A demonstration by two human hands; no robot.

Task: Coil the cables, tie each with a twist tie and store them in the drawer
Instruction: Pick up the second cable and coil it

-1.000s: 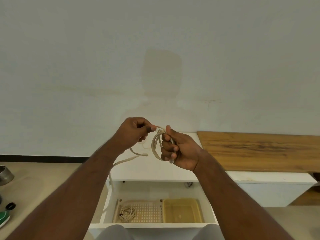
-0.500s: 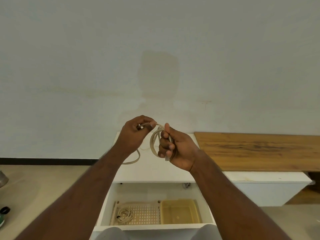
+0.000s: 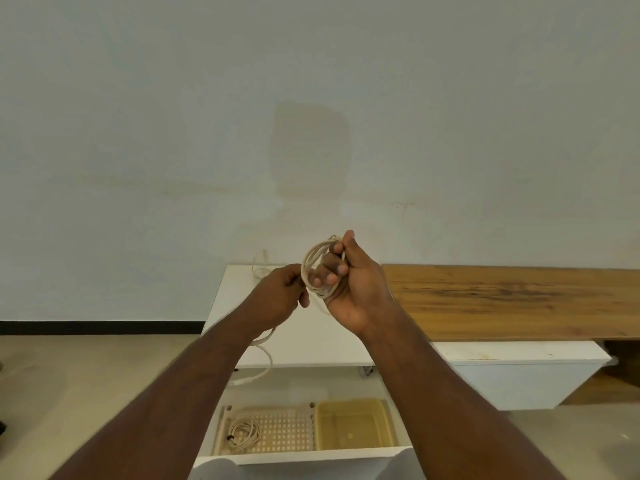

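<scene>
Leftmost of the working items, left hand (image 3: 282,294): fingers curled, gripping the loose run of a cream cable (image 3: 313,268) just beside the coil; the free tail (image 3: 265,344) drops from under this hand, curving down and left over the front edge of a white cabinet top (image 3: 332,344), its end hanging just above the open drawer (image 3: 311,457). Centre, coil of the same cable: several loops, held roughly upright, long axis running top to bottom, opening facing left toward the other hand. Right hand (image 3: 349,289): palm toward the camera, fingers hooked through the loops, thumb raised against the top of the coil. Behind the hands, near the cabinet's back edge, a second thin cable (image 3: 260,268), loosely looped. Below, inside the drawer: a perforated beige tray (image 3: 294,434) at left holding one finished coil (image 3: 244,433) lying flat; a yellow translucent bin (image 3: 353,427) touching it at right. Far right, a wooden board (image 3: 512,299) lying lengthwise left to right on a low white unit (image 3: 519,372).
</scene>
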